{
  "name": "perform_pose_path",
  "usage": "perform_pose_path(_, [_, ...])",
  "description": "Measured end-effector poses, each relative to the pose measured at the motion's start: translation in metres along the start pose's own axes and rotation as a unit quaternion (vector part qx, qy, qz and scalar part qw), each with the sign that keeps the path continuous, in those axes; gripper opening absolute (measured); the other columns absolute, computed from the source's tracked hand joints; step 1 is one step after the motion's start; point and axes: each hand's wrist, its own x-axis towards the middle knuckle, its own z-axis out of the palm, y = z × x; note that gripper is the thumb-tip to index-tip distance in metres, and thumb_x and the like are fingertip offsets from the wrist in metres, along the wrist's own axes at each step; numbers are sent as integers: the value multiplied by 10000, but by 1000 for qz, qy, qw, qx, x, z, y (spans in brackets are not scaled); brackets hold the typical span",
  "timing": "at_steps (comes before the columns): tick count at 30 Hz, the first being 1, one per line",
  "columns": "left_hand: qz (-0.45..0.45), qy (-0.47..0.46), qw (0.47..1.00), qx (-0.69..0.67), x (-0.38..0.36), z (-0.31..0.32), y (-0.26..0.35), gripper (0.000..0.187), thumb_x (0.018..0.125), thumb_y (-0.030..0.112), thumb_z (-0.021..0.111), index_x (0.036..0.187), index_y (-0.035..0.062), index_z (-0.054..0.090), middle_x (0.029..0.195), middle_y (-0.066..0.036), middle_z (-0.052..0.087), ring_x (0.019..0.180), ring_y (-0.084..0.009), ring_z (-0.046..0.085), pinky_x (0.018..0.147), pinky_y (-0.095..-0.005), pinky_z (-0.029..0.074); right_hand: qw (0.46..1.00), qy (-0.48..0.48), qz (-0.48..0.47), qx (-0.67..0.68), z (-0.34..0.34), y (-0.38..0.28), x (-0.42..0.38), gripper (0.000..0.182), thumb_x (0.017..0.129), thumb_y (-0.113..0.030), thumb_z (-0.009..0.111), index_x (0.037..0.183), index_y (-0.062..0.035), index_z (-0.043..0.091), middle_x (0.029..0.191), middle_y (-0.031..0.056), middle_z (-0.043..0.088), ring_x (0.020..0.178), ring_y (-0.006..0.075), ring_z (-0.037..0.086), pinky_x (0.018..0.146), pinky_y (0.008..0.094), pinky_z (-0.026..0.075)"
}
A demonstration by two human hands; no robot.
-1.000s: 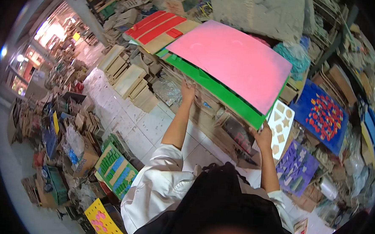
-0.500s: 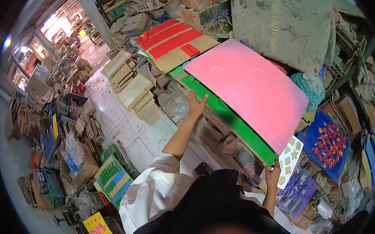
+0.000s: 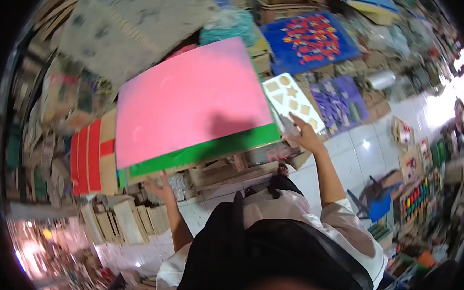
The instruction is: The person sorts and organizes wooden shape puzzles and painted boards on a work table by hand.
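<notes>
A large pink sheet (image 3: pixel 192 95) lies over a green board (image 3: pixel 205 151), whose green strip shows along the near edge. My left hand (image 3: pixel 160 187) is at the near left edge of the green board, its fingers apart and blurred; whether it touches the edge is unclear. Beside the board's right corner, over the edge of a white board with shape cut-outs (image 3: pixel 293 100), my right hand (image 3: pixel 303 135) has its fingers spread and nothing visible in it.
Left of the pink sheet is a wooden board with red strips (image 3: pixel 92 158). Behind stands a dusty cardboard sheet (image 3: pixel 133 24). A blue board with red pieces (image 3: pixel 311 41) and a purple board (image 3: pixel 340 104) lie to the right. Wooden pieces (image 3: pixel 128 221) stand below left.
The view has swung to the right. My right hand has come off the board's corner and opened over the white board. My left hand stays near the board's front edge.
</notes>
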Motion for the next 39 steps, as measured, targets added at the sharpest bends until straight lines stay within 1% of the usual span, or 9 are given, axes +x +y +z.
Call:
perform_pose_path(7, [71,68,993,-61,-75,3,56,697,858,316,542,1366,21,168,1416,-251,50,1321,-360,45,1048,-468,96,945,226,150,-181,-36,157,79,570,626,-345,734,1024,35,584,931,227,615,869,337,602,753,373,466])
perform_pose_path(15, [101,71,979,-162,-95,5,169,668,868,158,499,1379,38,86,1421,-183,91,1316,-309,111,1053,-453,106,979,102,144,-99,-41,222,131,261,596,-262,748,696,-45,643,592,97,598,548,208,577,533,328,437])
perform_pose_path(26, [219,91,917,-321,-78,70,332,597,881,251,463,1373,51,189,1450,-74,118,1313,-226,160,1051,-412,189,931,365,-3,3,-171,32,59,245,703,-81,664,912,-8,561,746,158,615,656,261,594,629,330,467])
perform_pose_path(30, [60,-141,781,-605,-88,165,411,618,894,498,273,1379,119,210,1412,9,235,836,-141,397,776,-326,373,833,534,-143,5,-180,-37,40,206,731,14,557,933,-8,593,843,171,629,751,286,625,699,342,485])
perform_pose_path(31, [151,-282,711,-626,-84,193,405,656,884,558,239,1368,115,225,1416,-38,232,950,-166,421,858,-356,361,835,527,-155,11,-171,-44,39,206,731,14,557,933,-8,593,843,171,629,751,286,625,699,342,485])
perform_pose_path(33, [-111,-380,528,-751,-110,213,450,675,880,582,229,1361,109,225,1401,-87,253,1118,-199,379,952,-376,306,832,412,-364,-76,-150,-56,38,250,707,76,511,923,-8,604,898,173,626,806,298,626,722,350,488])
perform_pose_path(36, [73,-198,467,-859,-119,205,451,678,869,593,255,1337,103,279,1334,-103,360,1180,-221,358,994,-393,273,855,319,-398,-90,-148,-78,38,320,664,111,508,935,-20,617,906,160,626,831,293,617,736,335,485])
perform_pose_path(37, [-295,-247,469,-795,-114,129,495,731,844,617,310,1366,111,237,1348,-131,341,1247,-237,303,1061,-375,167,882,314,-341,-81,-161,-77,40,343,666,113,518,943,-55,631,909,152,627,819,267,620,708,339,487])
perform_pose_path(39, [-81,-315,459,-827,-74,128,436,761,835,633,308,1359,85,246,1381,-129,298,1283,-232,259,1074,-405,110,938,231,-251,-71,-189,-95,44,320,678,55,558,952,-95,631,826,113,620,744,244,607,671,338,476])
